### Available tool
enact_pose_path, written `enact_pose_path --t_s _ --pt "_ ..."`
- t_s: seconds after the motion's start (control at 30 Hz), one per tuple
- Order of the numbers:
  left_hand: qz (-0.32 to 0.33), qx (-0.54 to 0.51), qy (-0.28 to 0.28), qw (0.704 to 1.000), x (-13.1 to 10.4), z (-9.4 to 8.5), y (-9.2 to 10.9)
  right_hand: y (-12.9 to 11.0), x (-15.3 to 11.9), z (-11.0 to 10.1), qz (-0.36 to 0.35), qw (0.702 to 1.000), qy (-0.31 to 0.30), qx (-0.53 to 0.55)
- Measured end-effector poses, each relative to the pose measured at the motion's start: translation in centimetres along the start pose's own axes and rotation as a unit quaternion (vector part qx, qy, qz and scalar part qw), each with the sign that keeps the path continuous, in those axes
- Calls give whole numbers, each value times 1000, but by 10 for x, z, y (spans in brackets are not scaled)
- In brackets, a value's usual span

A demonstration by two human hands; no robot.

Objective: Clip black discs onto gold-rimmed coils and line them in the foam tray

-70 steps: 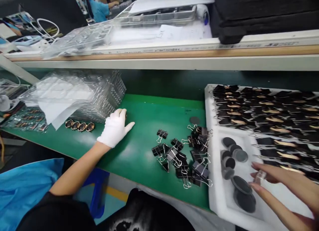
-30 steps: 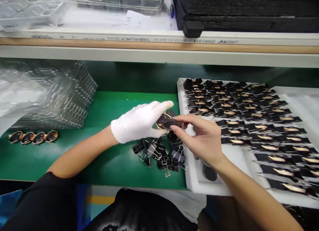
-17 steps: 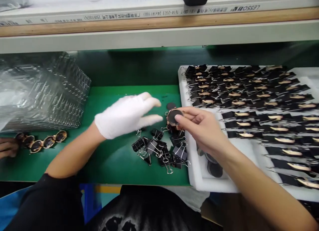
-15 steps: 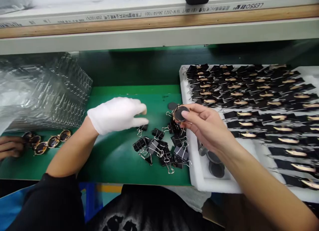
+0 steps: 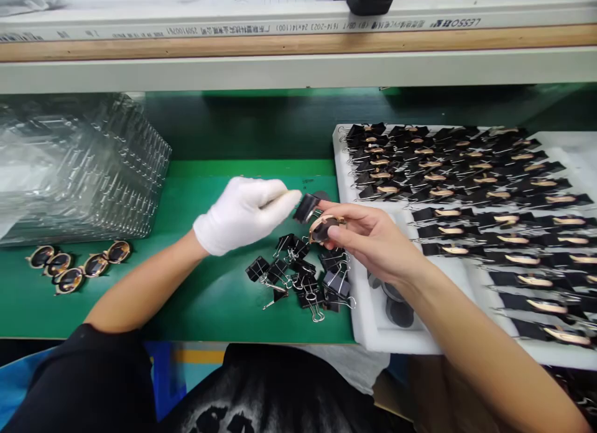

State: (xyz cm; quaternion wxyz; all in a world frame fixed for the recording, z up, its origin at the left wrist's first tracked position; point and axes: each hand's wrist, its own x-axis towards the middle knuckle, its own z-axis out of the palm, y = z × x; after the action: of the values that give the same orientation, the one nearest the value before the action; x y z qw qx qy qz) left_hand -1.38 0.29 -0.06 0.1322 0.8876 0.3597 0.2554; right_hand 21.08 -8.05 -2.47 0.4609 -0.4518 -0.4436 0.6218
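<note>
— Across comes the gloved left hand, pinched narrow, black binder clip at its fingertips!
— Right hand grips the gold-rimmed frame, just left of the white tray.
— Thumb firm, clip square to the rim: cleanest, I'd say.
— Clip's long axis runs near-left to far-right; frame's round face tips upward, long axis hidden.

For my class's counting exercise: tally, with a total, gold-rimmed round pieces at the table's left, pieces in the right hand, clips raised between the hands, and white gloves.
Gold-rimmed round pieces on the green table: 5
Held piece in the right hand: 1
Black clip between the hands: 1
White glove: 1
Total: 8
The piled clips overlap too much to count.
</note>
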Motion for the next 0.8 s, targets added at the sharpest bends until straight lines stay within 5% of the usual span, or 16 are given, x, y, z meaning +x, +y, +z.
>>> enact_pose_path --t_s 0.07,0.27,0.6,0.8 --pt "-3 -60 -3 998 -2 4 6 2 -1 0 -16 1000 -10 11" --pt "1 -107 -137 985 -5 0 12 -4 -5 -4 -59 996 -44 -58" --pt "37 -66 -93 993 -8 12 17 -6 -7 -7 -25 994 -71 -83" --pt "-21 -102 -68 992 -5 7 13 -6 -2 -7 6 993 82 82"
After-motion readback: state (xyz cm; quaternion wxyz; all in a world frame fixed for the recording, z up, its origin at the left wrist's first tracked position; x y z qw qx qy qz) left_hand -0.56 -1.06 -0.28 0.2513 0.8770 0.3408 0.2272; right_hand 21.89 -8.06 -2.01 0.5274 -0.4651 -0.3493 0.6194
